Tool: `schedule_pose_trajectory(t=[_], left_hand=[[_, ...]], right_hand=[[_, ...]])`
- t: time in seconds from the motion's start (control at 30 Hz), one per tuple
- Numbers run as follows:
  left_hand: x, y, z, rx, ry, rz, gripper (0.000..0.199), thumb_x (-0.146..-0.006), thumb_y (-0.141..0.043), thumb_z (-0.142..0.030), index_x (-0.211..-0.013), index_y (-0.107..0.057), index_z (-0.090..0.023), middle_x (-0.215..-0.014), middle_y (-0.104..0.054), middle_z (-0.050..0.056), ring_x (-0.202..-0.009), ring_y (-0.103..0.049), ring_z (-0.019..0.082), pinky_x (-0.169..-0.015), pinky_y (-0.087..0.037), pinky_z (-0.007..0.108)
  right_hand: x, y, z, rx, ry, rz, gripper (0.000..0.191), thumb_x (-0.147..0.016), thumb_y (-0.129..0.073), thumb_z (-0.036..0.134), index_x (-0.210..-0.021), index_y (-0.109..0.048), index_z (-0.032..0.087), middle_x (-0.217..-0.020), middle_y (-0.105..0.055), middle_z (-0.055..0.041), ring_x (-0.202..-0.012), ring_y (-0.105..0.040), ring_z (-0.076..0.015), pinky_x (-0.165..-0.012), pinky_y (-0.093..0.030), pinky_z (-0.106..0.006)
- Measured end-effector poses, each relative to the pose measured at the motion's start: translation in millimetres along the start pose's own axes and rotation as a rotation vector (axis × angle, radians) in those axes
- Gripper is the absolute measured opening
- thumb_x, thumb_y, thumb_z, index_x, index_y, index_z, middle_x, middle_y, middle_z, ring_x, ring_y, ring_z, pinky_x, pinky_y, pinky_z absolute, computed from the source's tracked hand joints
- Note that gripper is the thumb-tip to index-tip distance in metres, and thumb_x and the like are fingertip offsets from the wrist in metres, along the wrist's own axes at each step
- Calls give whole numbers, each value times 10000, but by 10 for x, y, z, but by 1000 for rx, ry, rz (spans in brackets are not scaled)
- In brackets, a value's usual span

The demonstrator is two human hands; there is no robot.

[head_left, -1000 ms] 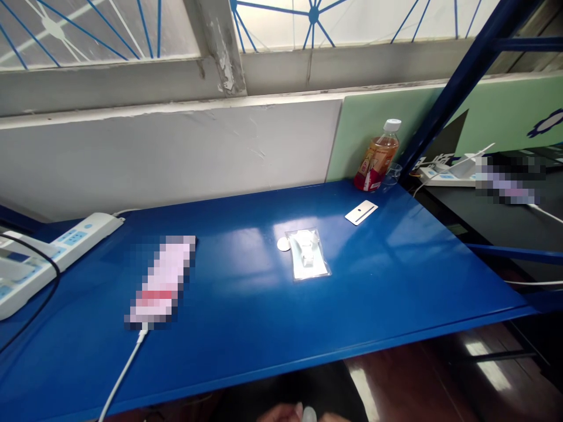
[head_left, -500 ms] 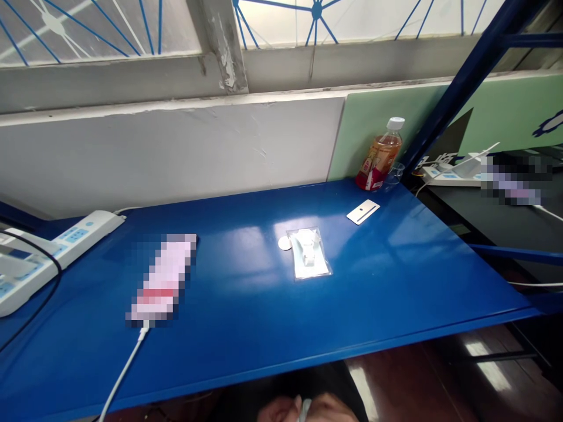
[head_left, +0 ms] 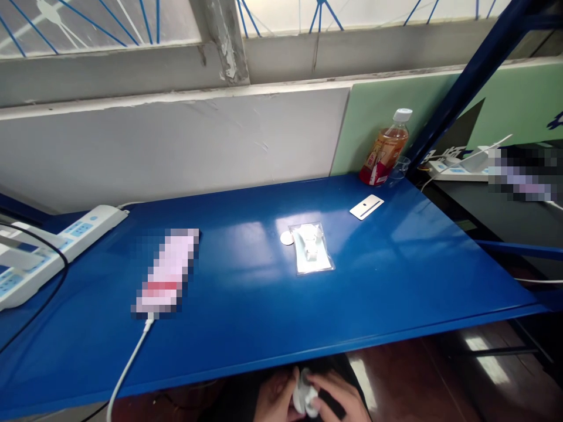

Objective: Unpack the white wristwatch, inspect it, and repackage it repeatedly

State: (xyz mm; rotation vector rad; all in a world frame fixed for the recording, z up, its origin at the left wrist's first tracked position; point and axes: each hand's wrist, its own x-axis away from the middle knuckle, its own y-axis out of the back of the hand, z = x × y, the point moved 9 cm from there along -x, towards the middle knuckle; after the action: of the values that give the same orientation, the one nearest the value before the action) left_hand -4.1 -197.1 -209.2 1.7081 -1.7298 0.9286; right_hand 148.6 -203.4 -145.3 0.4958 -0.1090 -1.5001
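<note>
Below the front edge of the blue table, over my lap, my left hand [head_left: 276, 397] and my right hand [head_left: 341, 394] are close together. Between them is a small white object [head_left: 303, 395], its details too blurred to name. The fingers of both hands close on it from either side. On the table lies a clear packet [head_left: 312, 249] with a pale card and a white piece on it, and a white round disc [head_left: 287, 238] touches its left side. A white card [head_left: 366, 207] lies farther back on the right.
A blurred-out phone [head_left: 169, 269] with a white cable [head_left: 127, 366] lies on the left of the blue table [head_left: 246, 310]. A power strip [head_left: 65, 252] is at the far left. A drink bottle [head_left: 385, 152] stands at the back right by a blue post.
Both hands have come up further into view, and more of the white object shows between them. The whole view has shifted slightly.
</note>
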Motion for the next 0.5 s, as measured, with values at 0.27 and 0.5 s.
schedule_pose_trajectory(t=[0.27,0.5], left_hand=[[60,-3,-415,207,-197,-105,493,-522,-943,-457,-835,-695,-168,-873,-747,86,-941,-722,303,-757,-585,343],[54,-1,-472,212,-188,-113,464,-488,-958,-382,-755,-642,-173,-791,-715,48,-927,-720,300,-771,-593,358]], right_hand=[[-120,165,-203,-120,-309,-246,154,-915,-642,321,-895,-754,218,-828,-783,-58,-759,-760,-197,-709,-594,-218],[-139,151,-208,-123,-343,-183,222,-946,-598,338,-956,-775,205,-888,-781,-81,-796,-741,-208,-755,-585,-259]])
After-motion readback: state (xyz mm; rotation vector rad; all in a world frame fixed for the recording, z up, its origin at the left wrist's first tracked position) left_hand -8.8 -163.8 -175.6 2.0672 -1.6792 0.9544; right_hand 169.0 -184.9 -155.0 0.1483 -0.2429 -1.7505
